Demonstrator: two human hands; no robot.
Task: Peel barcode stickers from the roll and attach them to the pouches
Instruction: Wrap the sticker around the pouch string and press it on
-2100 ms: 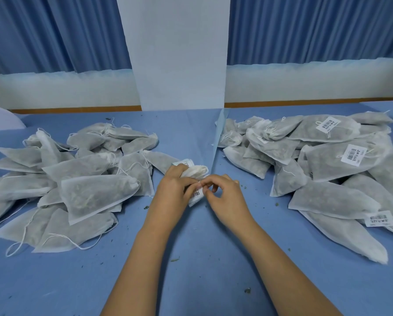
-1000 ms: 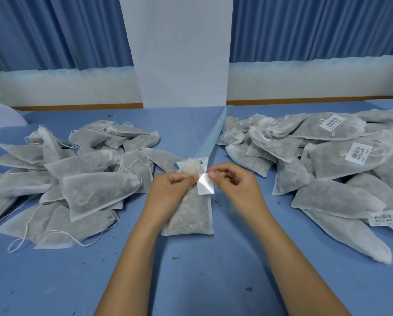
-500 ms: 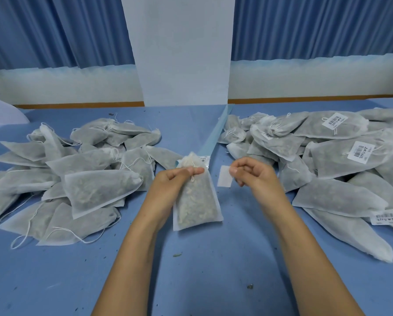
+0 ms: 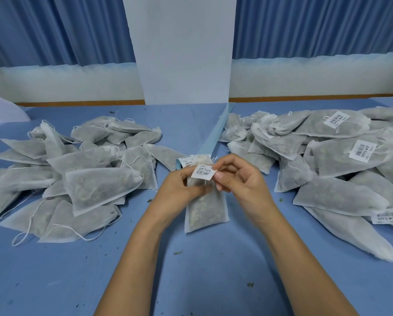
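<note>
Right hand (image 4: 238,179) pinches a barcode sticker (image 4: 203,172) by its right end, thumb and forefinger closed on the paper, printed face up towards the camera. Left hand (image 4: 184,188) is curled round the upper part of a pouch (image 4: 205,208), gripping it just below the gathered neck. The left thumb lies at the sticker's other end, but I cannot tell whether it touches the paper.

The pouch is the thing to steer by. Its long axis runs from the neck on the far side down towards the person, and its bottom edge appears to rest on the worktop (image 4: 191,281). The sticker sits directly over the pouch's upper part, its long side lying across the pouch's axis. Whether the adhesive has met the fabric is not visible.

I judge the coming move to be short: down onto the fabric, then a flat press, with the left hand steadying the pouch. The right hand carries the sticker and comes at the pouch from the right.

Just beyond the pouch's neck lies the roll (image 4: 186,161), its blue backing strip (image 4: 216,133) trailing away. Left of the pouch is a heap of bare pouches (image 4: 95,179). Right of it are labelled pouches (image 4: 341,156), several showing stickers.
</note>
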